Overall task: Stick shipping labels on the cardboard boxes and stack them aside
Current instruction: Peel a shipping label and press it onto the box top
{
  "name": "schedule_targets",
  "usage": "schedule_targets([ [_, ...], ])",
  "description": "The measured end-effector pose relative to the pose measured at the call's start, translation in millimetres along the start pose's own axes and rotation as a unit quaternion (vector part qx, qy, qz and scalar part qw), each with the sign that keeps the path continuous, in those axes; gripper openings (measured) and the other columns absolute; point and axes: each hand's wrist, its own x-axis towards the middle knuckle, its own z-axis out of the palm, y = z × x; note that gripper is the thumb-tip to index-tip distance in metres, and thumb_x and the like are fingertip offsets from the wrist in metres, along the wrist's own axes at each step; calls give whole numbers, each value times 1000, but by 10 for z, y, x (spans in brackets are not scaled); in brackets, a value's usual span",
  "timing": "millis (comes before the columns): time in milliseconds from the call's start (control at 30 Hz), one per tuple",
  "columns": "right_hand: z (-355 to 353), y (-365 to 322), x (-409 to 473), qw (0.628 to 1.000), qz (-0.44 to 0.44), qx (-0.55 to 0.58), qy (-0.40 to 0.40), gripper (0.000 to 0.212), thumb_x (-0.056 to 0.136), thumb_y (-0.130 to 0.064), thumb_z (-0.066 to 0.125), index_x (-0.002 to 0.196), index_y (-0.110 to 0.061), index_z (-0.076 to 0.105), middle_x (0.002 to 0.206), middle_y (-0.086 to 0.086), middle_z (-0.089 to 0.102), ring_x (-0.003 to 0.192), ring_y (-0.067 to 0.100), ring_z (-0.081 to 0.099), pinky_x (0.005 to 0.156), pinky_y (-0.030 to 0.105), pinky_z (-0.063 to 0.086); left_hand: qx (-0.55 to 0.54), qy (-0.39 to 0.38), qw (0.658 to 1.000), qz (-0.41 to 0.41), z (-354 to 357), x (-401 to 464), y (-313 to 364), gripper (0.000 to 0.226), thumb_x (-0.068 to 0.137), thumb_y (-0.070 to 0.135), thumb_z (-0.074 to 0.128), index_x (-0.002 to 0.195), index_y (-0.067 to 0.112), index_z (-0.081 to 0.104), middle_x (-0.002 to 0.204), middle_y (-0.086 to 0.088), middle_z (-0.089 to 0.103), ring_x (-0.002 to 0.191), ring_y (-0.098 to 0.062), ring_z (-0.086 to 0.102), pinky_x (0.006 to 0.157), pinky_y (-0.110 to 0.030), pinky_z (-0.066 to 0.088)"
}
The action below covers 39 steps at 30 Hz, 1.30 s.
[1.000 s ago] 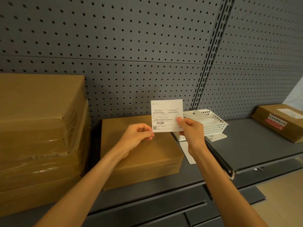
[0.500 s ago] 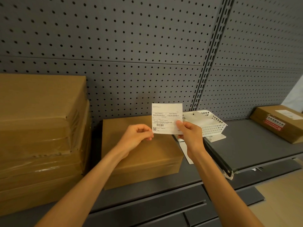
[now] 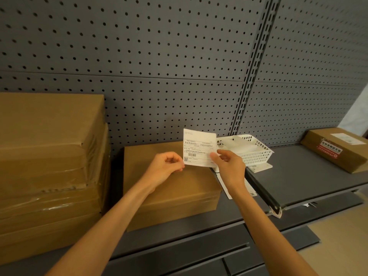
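A white shipping label (image 3: 199, 146) with printed text and a QR code is held upright above a plain brown cardboard box (image 3: 169, 188) on the grey shelf. My right hand (image 3: 229, 166) pinches the label's lower right corner between thumb and fingers. My left hand (image 3: 165, 168) pinches the lower left corner with curled fingers. The box top below the label is bare.
A tall stack of brown boxes (image 3: 49, 166) stands at the left. A white plastic basket (image 3: 249, 150) with labels sits behind my right hand, loose label sheets (image 3: 260, 168) beside it. A labelled box (image 3: 336, 148) lies at the far right. A grey pegboard wall (image 3: 159, 56) stands behind.
Both hands and the label have hardly moved; the label tilted slightly, its top leaning left. The boxes stayed put.
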Motion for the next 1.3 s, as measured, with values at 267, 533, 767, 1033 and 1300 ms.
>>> schedule_targets([
  [267, 102, -160, -146, 963, -190, -168, -93, 22, 87, -20, 66, 106, -9, 71, 98, 3, 70, 82, 8, 60, 66, 6, 42, -5, 8, 1000, 13, 28, 18, -20, 11, 83, 4, 65, 78, 13, 69, 79, -1, 69, 73, -6, 62, 68, -13, 49],
  [533, 227, -173, -227, 946, -217, -167, -175, 16, 88, -23, 66, 99, -18, 75, 99, -2, 73, 84, 1, 58, 73, 6, 43, -9, -11, 1000, 25, 38, 36, -50, 11, 86, 5, 64, 81, 14, 69, 80, -1, 68, 72, -5, 61, 70, -15, 50],
  [767, 223, -158, -216, 942, -216, -180, -183, 15, 91, -22, 61, 95, -19, 75, 92, -3, 73, 81, 6, 62, 76, 19, 49, 8, -25, 999, 37, 41, 64, -86, 12, 85, 6, 65, 79, 16, 69, 77, 3, 67, 74, -5, 62, 72, -17, 49],
  [1033, 240, -182, -206, 955, -200, -139, -169, 15, 88, -17, 62, 85, -16, 77, 78, -6, 71, 71, 3, 61, 65, 8, 43, 8, -6, 999, 40, 53, 61, -68, 12, 88, 7, 62, 80, 14, 68, 78, 1, 67, 76, -9, 62, 74, -17, 49],
  [1300, 163, -199, -104, 984, -128, -79, -93, 12, 87, -12, 62, 81, -14, 72, 69, -15, 62, 65, -3, 57, 56, 5, 40, 40, 9, 999, 32, 59, 51, -63, 13, 88, 7, 60, 78, 12, 65, 80, -5, 66, 78, -11, 60, 79, -22, 48],
])
